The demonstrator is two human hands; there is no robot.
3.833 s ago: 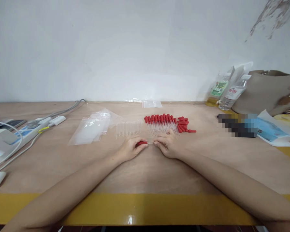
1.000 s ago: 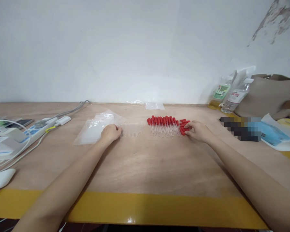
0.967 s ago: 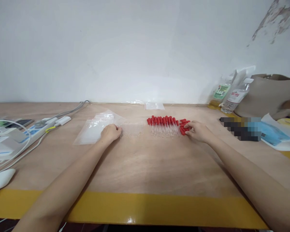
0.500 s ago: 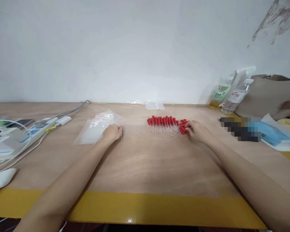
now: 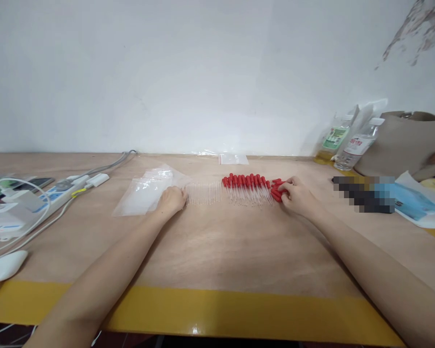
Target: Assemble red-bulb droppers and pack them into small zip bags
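Note:
My left hand (image 5: 171, 201) rests on the wooden table (image 5: 217, 241) with curled fingers, touching the left end of a row of clear glass tubes (image 5: 204, 193). What its fingertips pinch is hidden. My right hand (image 5: 296, 194) is closed in a pinch on one red rubber bulb in the small loose pile of red bulbs (image 5: 276, 189). Between the hands lies a row of finished droppers with red bulbs (image 5: 246, 186). A stack of clear plastic bags (image 5: 143, 195) lies just left of my left hand.
A power strip with cables (image 5: 54, 191) and a white mouse (image 5: 3, 266) sit at the left. Two bottles (image 5: 344, 140), a beige bag (image 5: 406, 140) and papers (image 5: 416, 203) stand at the right. A small clear bag (image 5: 233, 158) lies by the wall. A yellow strip (image 5: 217, 314) edges the table front.
Earlier both hands held one dropper together in front of the row. They have since spread apart, the left to the clear tubes, the right to the red bulbs, and barely moved in the last second.

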